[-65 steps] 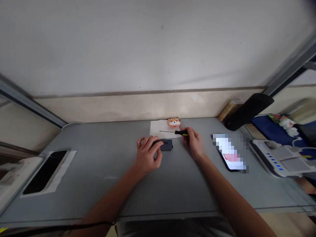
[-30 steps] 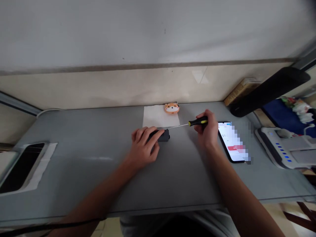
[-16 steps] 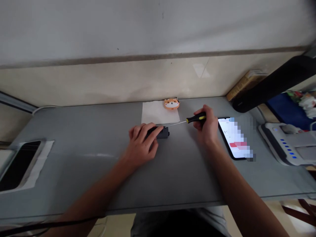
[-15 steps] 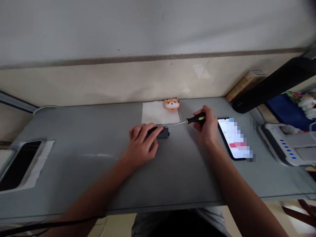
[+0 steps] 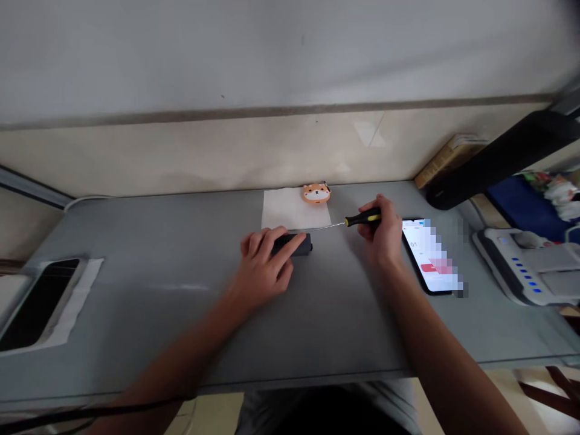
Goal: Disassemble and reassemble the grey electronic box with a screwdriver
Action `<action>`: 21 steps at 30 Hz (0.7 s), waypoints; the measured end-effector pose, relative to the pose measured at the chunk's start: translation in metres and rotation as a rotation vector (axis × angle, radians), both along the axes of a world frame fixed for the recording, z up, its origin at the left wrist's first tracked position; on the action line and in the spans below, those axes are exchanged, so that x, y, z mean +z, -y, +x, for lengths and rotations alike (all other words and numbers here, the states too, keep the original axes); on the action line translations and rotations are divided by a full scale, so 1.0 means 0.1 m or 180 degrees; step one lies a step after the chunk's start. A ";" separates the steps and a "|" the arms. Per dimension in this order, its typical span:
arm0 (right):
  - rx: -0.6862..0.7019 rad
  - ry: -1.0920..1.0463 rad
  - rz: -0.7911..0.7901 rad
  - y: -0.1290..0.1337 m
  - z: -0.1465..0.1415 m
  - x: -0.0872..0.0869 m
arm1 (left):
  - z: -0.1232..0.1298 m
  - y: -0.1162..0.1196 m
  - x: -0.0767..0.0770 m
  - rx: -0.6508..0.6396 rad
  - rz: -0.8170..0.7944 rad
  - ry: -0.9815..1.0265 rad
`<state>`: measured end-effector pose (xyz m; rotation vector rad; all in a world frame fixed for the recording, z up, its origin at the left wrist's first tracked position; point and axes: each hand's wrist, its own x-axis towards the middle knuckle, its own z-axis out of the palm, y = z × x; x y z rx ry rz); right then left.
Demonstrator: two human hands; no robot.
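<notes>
My left hand (image 5: 265,263) grips a small dark grey block-shaped device (image 5: 301,245) on the grey desk, with its index finger stretched along the top; the hand covers the device's left part. In my right hand (image 5: 383,232) is a screwdriver (image 5: 362,217) with a black and yellow handle. Its thin metal shaft points left and slants slightly down, the tip reaching the back upper edge of the device near my left fingers. Whether the tip is inside a slot cannot be made out.
Behind the device lies a white paper (image 5: 290,208) with an orange animal-face case (image 5: 316,193) on it. A lit phone (image 5: 428,260) and a grey power strip (image 5: 528,266) are on the right. Another phone (image 5: 40,302) rests at the left. A black cylinder (image 5: 493,160) leans at the back right.
My left index finger has shifted a little on the device, and the screwdriver's tip now sits farther left along its back edge. The camera view has moved slightly.
</notes>
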<state>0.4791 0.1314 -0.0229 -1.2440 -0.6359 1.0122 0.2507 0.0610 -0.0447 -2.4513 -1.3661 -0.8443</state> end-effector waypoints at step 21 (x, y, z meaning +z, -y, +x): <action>-0.0376 0.0225 0.0596 0.02 0.08 0.16 | -0.27 -0.23 0.10 -0.0130 0.0099 0.0926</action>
